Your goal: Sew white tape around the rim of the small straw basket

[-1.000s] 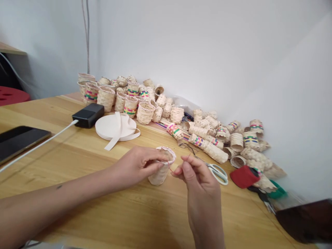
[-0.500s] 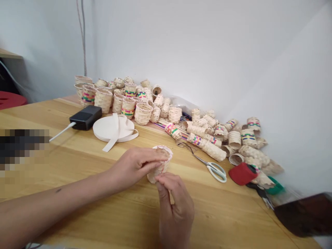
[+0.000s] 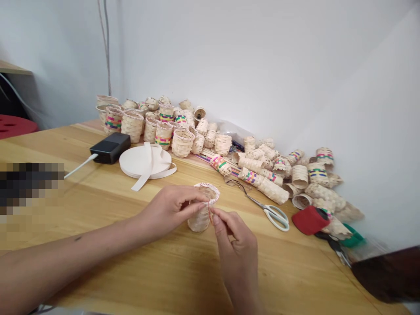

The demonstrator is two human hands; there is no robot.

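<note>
A small woven bamboo basket stands on the wooden table in front of me, its pale rim wrapped in red stitches. My left hand grips that rim from the left, thumb outside and fingers over the edge. Close to the basket's right side, my right hand pinches a red thread between thumb and forefinger. The thread runs up from the pinch to the rim. Whether a needle is in those fingertips I cannot tell.
Beyond my hands lie a roll of white tape and a black power brick. Scissors and a red thread spool lie to the right. Several woven baskets line the wall. A dark flat object is at the right edge.
My right hand has moved right and slightly away from the basket, drawing the red thread into a short loop. The left hand stays on the rim.
</note>
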